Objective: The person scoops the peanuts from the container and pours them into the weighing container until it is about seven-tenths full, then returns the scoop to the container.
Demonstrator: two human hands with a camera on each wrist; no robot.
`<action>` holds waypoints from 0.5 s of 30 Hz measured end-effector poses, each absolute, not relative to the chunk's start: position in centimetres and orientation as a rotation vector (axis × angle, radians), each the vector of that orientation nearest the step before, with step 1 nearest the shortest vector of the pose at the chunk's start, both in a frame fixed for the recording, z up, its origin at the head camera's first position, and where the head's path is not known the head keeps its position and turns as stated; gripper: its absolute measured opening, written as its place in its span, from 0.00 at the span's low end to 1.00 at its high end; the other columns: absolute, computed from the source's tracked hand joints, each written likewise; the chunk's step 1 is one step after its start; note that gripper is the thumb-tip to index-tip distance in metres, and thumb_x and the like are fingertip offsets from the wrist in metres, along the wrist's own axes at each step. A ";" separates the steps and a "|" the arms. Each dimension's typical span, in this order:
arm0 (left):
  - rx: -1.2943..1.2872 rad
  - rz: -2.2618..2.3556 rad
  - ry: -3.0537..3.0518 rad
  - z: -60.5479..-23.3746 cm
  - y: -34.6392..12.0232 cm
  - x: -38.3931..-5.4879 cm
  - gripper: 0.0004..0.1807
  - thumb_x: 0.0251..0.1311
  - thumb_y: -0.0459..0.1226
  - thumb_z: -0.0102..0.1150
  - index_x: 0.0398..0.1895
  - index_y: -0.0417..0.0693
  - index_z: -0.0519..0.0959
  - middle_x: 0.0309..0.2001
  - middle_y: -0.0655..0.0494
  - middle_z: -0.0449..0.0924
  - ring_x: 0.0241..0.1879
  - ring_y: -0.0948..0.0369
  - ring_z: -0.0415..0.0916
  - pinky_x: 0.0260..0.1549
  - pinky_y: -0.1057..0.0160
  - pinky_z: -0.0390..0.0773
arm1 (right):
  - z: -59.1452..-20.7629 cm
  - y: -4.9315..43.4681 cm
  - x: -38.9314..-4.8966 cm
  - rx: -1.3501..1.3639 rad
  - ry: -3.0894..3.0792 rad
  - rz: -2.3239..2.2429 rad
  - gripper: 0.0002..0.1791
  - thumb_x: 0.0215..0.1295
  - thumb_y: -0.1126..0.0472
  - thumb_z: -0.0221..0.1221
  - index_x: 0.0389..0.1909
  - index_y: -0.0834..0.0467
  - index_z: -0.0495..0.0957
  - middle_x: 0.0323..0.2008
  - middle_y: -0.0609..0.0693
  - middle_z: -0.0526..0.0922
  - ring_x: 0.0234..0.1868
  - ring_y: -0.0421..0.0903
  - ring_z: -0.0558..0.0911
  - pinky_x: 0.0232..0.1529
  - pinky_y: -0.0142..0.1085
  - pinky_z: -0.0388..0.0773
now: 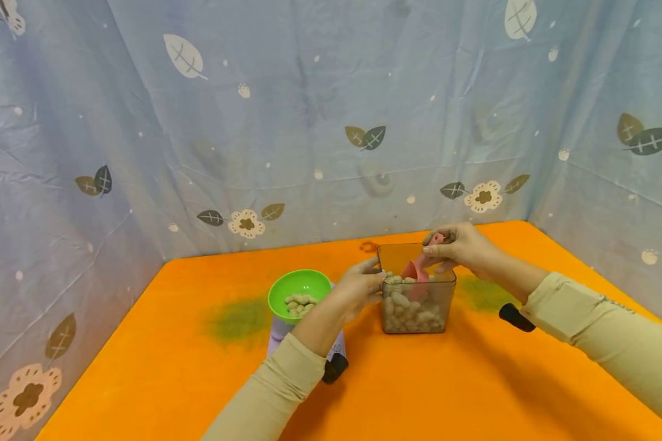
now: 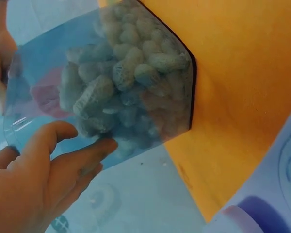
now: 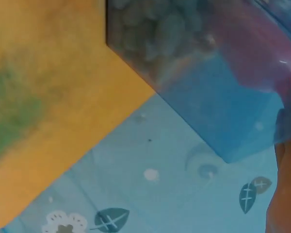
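A leaf-print curtain backs an orange surface bearing a see-through bin, right of center frame, and a purple scale with a green bowl atop, lower center; the left hand, fingers extended, touches the bin's left side, the right hand grips a pink scoop among the bin's peanuts

A tinted see-through container stands upright on the surface, toward four o'clock from the head view's centre, partly filled with unshelled peanuts. A pink scoop slants inside, bowl among them, handle toward one o'clock.
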State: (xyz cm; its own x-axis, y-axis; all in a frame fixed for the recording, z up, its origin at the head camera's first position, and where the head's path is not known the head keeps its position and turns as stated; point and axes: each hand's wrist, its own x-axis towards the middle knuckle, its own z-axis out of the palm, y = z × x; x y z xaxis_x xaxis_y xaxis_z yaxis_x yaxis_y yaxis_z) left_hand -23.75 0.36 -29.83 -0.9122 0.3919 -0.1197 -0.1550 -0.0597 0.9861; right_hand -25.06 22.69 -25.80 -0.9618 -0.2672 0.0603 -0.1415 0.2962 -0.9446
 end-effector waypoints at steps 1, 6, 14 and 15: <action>0.249 2.029 1.858 -29.9 0.3 -23.8 0.30 0.73 0.28 0.43 0.75 0.36 0.50 0.71 0.33 0.53 0.69 0.38 0.55 0.64 0.46 0.66 | -25.8 22.7 -25.1 -0.392 2.442 -1.750 0.17 0.70 0.71 0.54 0.52 0.80 0.68 0.31 0.54 0.85 0.31 0.44 0.86 0.31 0.36 0.85; 0.240 2.037 1.851 -30.1 0.3 -23.6 0.30 0.73 0.28 0.44 0.75 0.35 0.51 0.71 0.32 0.53 0.68 0.39 0.57 0.63 0.46 0.67 | -26.4 22.5 -25.4 -0.378 2.419 -1.817 0.15 0.71 0.70 0.54 0.50 0.79 0.69 0.29 0.53 0.86 0.31 0.43 0.86 0.33 0.35 0.86; 0.246 2.030 1.850 -30.0 0.3 -23.8 0.29 0.73 0.29 0.44 0.75 0.39 0.53 0.70 0.35 0.56 0.67 0.41 0.60 0.62 0.48 0.69 | -27.0 22.3 -25.2 -0.343 2.338 -1.991 0.18 0.73 0.69 0.51 0.56 0.79 0.64 0.28 0.46 0.85 0.31 0.39 0.85 0.35 0.31 0.85; 0.244 2.031 1.853 -29.9 0.3 -23.8 0.29 0.73 0.29 0.44 0.75 0.39 0.54 0.70 0.36 0.58 0.67 0.42 0.61 0.62 0.48 0.70 | -27.0 22.2 -25.2 -0.356 2.351 -1.968 0.18 0.73 0.69 0.51 0.56 0.79 0.64 0.28 0.46 0.84 0.31 0.39 0.85 0.35 0.32 0.85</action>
